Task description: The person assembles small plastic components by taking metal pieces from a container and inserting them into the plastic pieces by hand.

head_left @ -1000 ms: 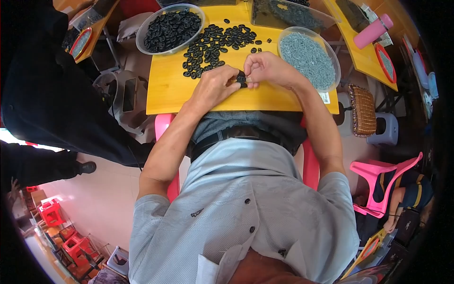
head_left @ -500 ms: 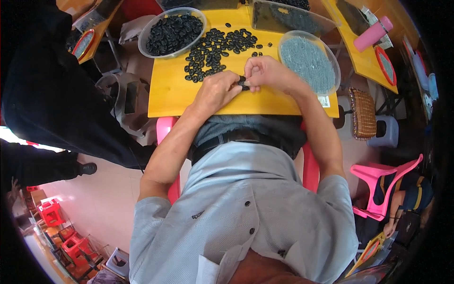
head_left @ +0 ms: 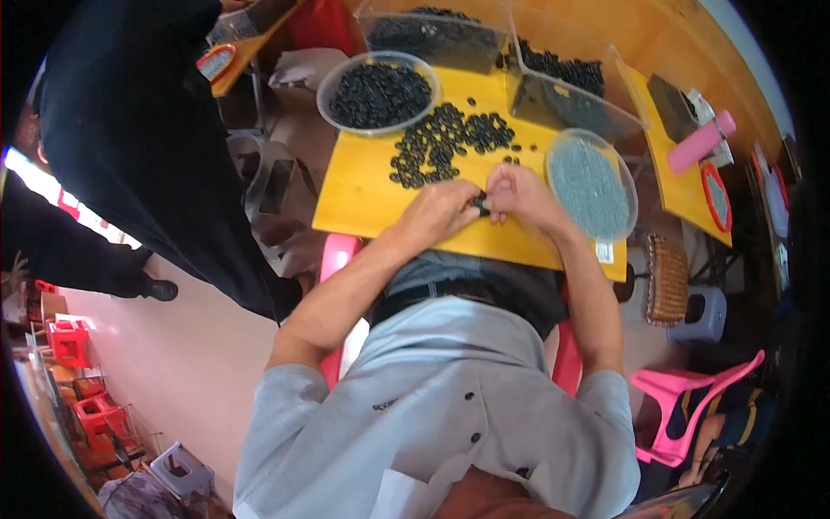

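Note:
Both hands meet over the near part of a yellow tabletop [head_left: 363,203]. My left hand [head_left: 439,210] pinches a small black oval plastic piece [head_left: 480,205]. From the other side my right hand [head_left: 519,195] closes its thumb and forefinger at the same piece; whether it also holds a tiny pin is too small to tell. Many loose black oval pieces [head_left: 424,156] lie spread just beyond my left hand. To the left stands a round clear tub [head_left: 324,99] heaped with black pieces [head_left: 380,93]. By my right hand a clear tub [head_left: 629,177] holds thin grey metal pins [head_left: 588,186].
Clear bins [head_left: 432,52] with black parts line the table's far edge. A pink bottle [head_left: 700,143] lies on a side table at right. A person in dark trousers [head_left: 164,147] stands close on my left. A pink stool [head_left: 683,406] is at right.
The whole view has tilted, so the table and hands sit lower and farther right in the picture. Both hands stay together on the black piece.

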Available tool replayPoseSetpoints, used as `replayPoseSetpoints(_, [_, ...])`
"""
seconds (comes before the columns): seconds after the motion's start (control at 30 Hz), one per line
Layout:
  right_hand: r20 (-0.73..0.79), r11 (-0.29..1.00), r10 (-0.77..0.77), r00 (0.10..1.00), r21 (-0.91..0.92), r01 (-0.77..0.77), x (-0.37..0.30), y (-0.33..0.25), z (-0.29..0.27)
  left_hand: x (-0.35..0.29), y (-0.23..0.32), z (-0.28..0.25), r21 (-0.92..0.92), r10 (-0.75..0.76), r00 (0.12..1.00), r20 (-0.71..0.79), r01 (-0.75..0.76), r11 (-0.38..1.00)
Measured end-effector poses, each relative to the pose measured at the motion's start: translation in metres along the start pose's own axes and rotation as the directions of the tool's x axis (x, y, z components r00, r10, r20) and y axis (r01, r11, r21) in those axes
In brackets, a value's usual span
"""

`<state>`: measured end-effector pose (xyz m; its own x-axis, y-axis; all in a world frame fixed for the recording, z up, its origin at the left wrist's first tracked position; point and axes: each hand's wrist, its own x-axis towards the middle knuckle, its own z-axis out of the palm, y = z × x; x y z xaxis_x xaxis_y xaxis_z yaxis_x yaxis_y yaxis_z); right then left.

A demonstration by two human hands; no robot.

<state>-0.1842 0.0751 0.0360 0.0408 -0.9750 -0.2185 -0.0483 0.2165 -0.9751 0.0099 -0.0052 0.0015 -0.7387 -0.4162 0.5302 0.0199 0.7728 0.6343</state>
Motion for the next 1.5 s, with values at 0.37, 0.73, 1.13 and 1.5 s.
replayPoseSetpoints(0.37, [0.052,0.996,-0.046,0.998,0.072,0.042,-0.001,-0.002,-0.008,0.003,0.003,-0.004,0.002,-0.001,1.0,-0.024,0.001,1.0])
replayPoseSetpoints(0.73, [-0.006,1.0,-0.025,1.0,0.009,0.025,0.002,-0.002,-0.001,0.002,-0.007,0.0,0.068,0.036,0.998,-0.057,-0.032,0.997])
replayPoseSetpoints(1.13, [-0.212,0.932,-0.363,0.908,-0.096,0.35,0.043,-0.061,0.004,-0.006,0.005,0.001,0.122,0.099,0.995,0.002,-0.098,0.988])
replayPoseSetpoints(1.5, [-0.304,0.495,-0.443,0.844,-0.867,-0.052,0.024,-0.051,-0.057,-0.006,0.008,-0.002,0.108,0.087,0.955,0.282,-0.122,0.987])
